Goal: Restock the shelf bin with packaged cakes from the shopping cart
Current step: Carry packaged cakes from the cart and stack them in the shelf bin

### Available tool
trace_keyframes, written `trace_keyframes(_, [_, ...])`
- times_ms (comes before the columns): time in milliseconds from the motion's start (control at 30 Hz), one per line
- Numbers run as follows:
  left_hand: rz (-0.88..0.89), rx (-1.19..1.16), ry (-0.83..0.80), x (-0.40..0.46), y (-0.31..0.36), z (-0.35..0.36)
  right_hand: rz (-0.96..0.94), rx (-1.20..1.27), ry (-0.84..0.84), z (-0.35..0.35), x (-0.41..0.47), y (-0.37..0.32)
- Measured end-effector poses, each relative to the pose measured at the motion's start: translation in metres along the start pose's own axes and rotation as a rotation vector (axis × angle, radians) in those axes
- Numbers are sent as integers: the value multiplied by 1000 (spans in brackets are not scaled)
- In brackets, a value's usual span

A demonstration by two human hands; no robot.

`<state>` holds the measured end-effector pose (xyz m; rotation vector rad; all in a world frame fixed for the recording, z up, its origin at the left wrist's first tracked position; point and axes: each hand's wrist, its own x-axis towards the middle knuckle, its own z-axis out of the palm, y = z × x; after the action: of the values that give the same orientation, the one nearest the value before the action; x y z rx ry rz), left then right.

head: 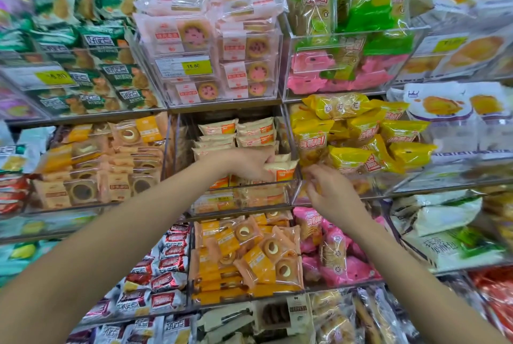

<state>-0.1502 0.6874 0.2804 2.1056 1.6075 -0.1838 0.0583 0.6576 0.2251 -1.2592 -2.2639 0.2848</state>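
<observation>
Seen from the head camera: cream-and-orange packaged cake (280, 167) held at the front right corner of the clear shelf bin (244, 199), just above its front rim, long side lying roughly level. Left hand (249, 162) reached in over the front edge, fingers (268, 160) curled over the cake's left end and top, thumb side hidden; clamped on the wrapper, not spread. More cakes of the same kind stacked flat (236, 135) behind, toward the bin's back wall, in two columns. A few more visible low through the front wall, blurred.

Right hand (330, 192) just beside the bin's right front corner, outside its right wall, well clear of the held cake. Fingers there loosely bent and drawn toward each other near the rim of the neighbouring bin; whether pinching a bit of wrapper or touching only the rim cannot be told from the blur. Nothing plainly held.

Yellow bagged snacks (361, 138) heaped in the bin to the right. Round ring cakes in peach wrappers (111, 166) in the bin to the left. Pink tart packs (211, 46) in the bin on the shelf above, with a yellow price tag (194, 66) reading 15.80. Orange-wrapped ring cakes (249, 257) in the bin on the shelf below, pink packs (336, 255) beside them to the right.
</observation>
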Motion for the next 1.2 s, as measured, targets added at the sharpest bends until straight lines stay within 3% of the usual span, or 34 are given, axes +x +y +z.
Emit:
trace_keyframes(167, [-45,-33,-144,6,-16,7,17,38,-30,-2,1,0])
trace_keyframes(300, [-62,-406,-115,-1,-18,8,21,33,-30,-1,0,0])
trace_keyframes(533, [80,-20,197,13,-14,16,8,30,-13,0,-1,-1])
trace_keyframes(700, [2,-16,101,19,-15,22,3,29,-11,0,-3,0])
trace_keyframes(1000, [-107,193,139,33,-19,28,11,28,-26,2,-3,0])
trace_keyframes(1100, [-65,13,137,30,-30,25,16,33,-27,2,-3,0])
trace_keyframes(1200, [7,-152,279,26,-36,26,25,37,-28,2,-3,0])
